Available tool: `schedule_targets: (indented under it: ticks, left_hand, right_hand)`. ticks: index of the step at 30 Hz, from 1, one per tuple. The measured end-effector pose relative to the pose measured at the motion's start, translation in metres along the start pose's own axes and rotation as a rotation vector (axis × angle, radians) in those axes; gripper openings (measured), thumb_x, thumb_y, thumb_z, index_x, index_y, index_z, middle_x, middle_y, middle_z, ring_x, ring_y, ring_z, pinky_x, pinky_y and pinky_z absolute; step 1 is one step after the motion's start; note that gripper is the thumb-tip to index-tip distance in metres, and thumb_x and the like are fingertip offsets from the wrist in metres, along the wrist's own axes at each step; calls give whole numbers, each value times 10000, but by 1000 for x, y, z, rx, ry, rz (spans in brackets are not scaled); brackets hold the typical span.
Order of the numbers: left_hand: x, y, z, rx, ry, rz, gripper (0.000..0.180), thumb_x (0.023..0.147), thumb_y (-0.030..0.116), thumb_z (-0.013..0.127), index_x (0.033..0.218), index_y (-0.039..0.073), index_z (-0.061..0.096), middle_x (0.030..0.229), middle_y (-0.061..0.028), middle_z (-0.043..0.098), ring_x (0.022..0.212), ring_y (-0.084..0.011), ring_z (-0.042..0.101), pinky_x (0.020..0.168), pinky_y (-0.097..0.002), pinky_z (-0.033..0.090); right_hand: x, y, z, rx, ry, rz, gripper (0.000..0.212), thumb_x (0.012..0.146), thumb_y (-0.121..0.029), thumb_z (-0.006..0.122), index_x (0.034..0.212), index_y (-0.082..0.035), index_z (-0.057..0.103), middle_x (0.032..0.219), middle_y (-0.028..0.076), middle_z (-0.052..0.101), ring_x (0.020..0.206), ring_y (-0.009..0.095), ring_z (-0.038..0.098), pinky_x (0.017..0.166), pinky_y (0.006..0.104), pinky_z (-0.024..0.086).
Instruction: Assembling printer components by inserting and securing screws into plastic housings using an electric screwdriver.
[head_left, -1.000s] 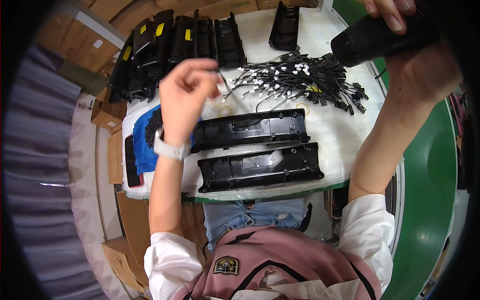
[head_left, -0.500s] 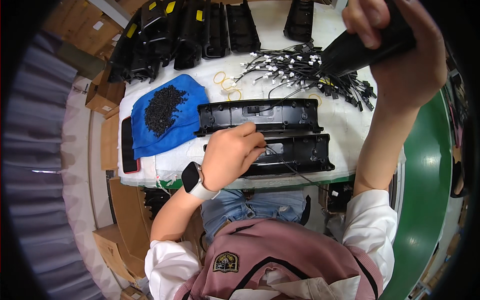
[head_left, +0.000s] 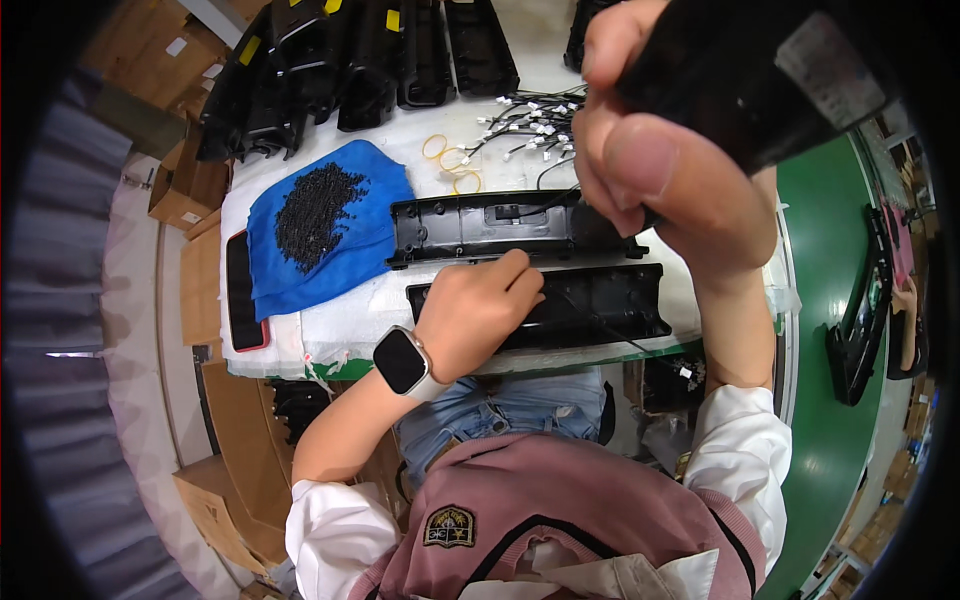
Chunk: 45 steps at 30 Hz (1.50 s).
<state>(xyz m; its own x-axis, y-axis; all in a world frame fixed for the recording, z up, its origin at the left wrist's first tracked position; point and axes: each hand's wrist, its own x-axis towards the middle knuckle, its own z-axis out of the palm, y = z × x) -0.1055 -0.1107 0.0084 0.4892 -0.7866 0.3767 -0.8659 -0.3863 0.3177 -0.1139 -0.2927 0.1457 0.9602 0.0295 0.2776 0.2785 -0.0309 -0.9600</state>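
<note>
My right hand (head_left: 685, 185) is wrapped round a thick black electric screwdriver (head_left: 760, 80) with a pale label, raised close to the camera. Its tip is mostly hidden by my fingers. My left hand (head_left: 475, 305) rests on the near black plastic housing (head_left: 625, 300), fingertips pressed together inside it; what they pinch is hidden. A thin black cable runs from there over the near edge, ending in a white connector (head_left: 685, 371). Just beyond lies a second black housing (head_left: 450, 225), with a small part and cable in its middle. Small black screws (head_left: 318, 215) lie heaped on a blue cloth (head_left: 383, 170).
Several black housings (head_left: 425, 60) line the back left. A bundle of cables with white connectors (head_left: 530, 125) lies beyond the far housing. Yellow rubber bands (head_left: 468, 182) sit near it. A phone (head_left: 245, 290) is left of the cloth. A green surface (head_left: 835, 450) runs along the right.
My right hand has brought the screwdriver down and nearer, above the right end of the far housing. My left hand has shifted slightly right on the near housing.
</note>
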Motion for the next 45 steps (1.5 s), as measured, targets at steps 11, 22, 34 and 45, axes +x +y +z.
schedule_targets:
  ticks: [11, 22, 34, 45]
  left_hand:
    - [2, -9, 3, -136, -91, -24, 141, 770, 167, 674, 737, 57, 591, 738, -76, 543, 606, -294, 592, 530, -394, 464]
    - [1, -11, -1, -197, -100, -89, 106, 755, 172, 693, 745, 76, 650, 718, -72, 560, 627, -295, 597, 558, -402, 474]
    - [-2, -15, 5, -254, -39, -94, 99, 757, 146, 679, 778, 49, 676, 811, -86, 631, 675, -298, 618, 591, -405, 486]
    - [-3, -7, -15, -157, -223, -100, 85, 797, 149, 643, 818, 73, 675, 775, -96, 624, 687, -304, 629, 600, -403, 500]
  right_hand:
    - [-6, 41, 13, 132, -124, -75, 355, 752, -178, 653, 983, -3, 449, 589, 9, 436, 437, 79, 389, 428, 219, 354]
    - [-16, 60, 20, 249, -117, 63, 332, 706, -112, 675, 934, -19, 453, 608, 25, 479, 474, 80, 439, 444, 213, 370]
    - [-10, 85, 23, 234, -190, -115, 302, 678, -118, 742, 871, -15, 533, 717, 31, 560, 622, 83, 529, 565, 207, 426]
    - [-20, 78, 20, 92, -288, -146, 317, 688, -59, 744, 860, -31, 479, 654, 37, 562, 550, 92, 535, 513, 228, 445]
